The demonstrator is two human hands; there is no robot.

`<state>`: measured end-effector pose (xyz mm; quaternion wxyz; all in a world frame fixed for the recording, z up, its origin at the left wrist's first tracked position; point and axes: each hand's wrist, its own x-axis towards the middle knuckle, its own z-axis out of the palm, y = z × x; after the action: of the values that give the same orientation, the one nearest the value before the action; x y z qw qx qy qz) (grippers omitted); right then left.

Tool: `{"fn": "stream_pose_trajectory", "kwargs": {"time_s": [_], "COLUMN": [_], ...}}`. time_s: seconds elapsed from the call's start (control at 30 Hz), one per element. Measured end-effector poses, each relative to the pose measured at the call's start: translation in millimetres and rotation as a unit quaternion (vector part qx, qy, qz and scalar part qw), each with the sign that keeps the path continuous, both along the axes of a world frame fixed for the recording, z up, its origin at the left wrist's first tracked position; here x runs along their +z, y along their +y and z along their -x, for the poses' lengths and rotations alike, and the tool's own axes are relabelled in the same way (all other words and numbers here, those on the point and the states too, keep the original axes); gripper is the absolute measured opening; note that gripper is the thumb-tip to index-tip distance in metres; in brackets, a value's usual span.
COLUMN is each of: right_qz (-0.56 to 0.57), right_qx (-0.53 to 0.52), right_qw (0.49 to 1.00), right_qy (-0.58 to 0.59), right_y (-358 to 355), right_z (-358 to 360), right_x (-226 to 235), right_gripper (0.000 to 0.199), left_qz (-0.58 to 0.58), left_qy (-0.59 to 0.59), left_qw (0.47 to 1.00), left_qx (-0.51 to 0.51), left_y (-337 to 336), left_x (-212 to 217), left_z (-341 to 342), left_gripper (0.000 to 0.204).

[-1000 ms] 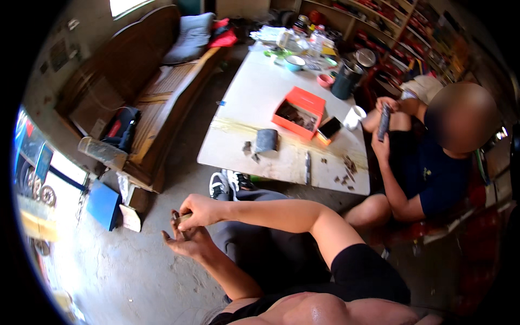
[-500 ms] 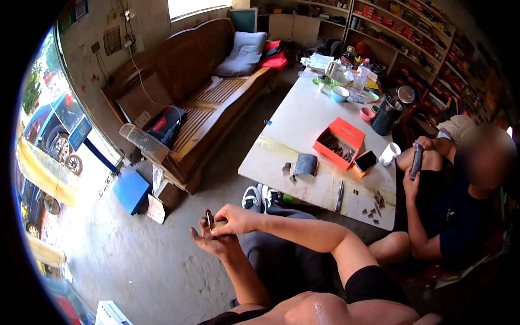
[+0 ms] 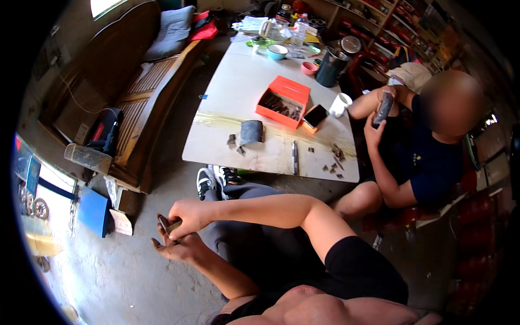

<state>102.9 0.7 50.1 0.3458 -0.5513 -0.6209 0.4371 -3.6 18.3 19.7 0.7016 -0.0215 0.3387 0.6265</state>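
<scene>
Where the person's right hand [image 3: 187, 215] comes over the left hand [image 3: 176, 247], above the floor and left of the knees, is one small narrow piece [image 3: 172, 227], brownish, too small for me to name.
Right hand: thumb and fingers pressed together, pinching the piece.
Left hand: palm up underneath, fingers smudged dark and partly spread; whether they also grip the piece, I cannot tell.
On the white table [image 3: 233, 86], near edge: one dark curved sheet [image 3: 252, 131]; dark scraps [image 3: 231, 139] just beside it; one slim pen-shaped tool [image 3: 294, 157], lying apart from these; brown fragments [image 3: 338, 153], scattered near the right corner.
Further back: one orange-red box [image 3: 292, 86], lid raised, dark brown pieces [image 3: 279, 105] inside; one black-screened phone [image 3: 315, 116]; one white cup [image 3: 340, 105], near the phone; one dark canister [image 3: 332, 67]; one pink bowl [image 3: 309, 68]; one pale blue bowl [image 3: 277, 52].
At the right: one seated co-worker [image 3: 441, 162] in dark blue, both hands on a dark, elongated object [image 3: 384, 108].
At the left: one wooden bench [image 3: 122, 103], bearing a grey cushion [image 3: 170, 35] and a red cloth [image 3: 203, 30]; one blue panel [image 3: 92, 211], standing near its front end.
</scene>
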Motion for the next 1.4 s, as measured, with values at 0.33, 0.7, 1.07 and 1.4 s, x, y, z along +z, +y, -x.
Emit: {"fn": "stream_pose_trajectory", "kwargs": {"time_s": [0.33,0.7,1.07,1.4], "right_qz": [-0.089,-0.041,-0.014,-0.052], "right_qx": [-0.032,-0.039,-0.019,0.006], "right_qw": [0.992,0.994,0.996,0.998], "right_qy": [-0.088,-0.093,-0.082,0.018], "right_y": [-5,-4,0,10], "right_z": [4,9,13,7], "right_x": [-6,-4,-14,-13], "right_gripper": [0.034,0.035,0.036,0.036], "left_qz": [0.019,0.036,0.002,-0.072], "left_qy": [-0.027,0.038,0.020,0.026], "left_qw": [0.999,0.999,0.999,0.996], "left_qx": [0.023,-0.004,-0.025,-0.038], "left_y": [-1,-3,1,21], "left_x": [2,9,-8,-50], "left_z": [-3,-6,-4,12], "left_gripper": [0.052,0.051,0.047,0.041]}}
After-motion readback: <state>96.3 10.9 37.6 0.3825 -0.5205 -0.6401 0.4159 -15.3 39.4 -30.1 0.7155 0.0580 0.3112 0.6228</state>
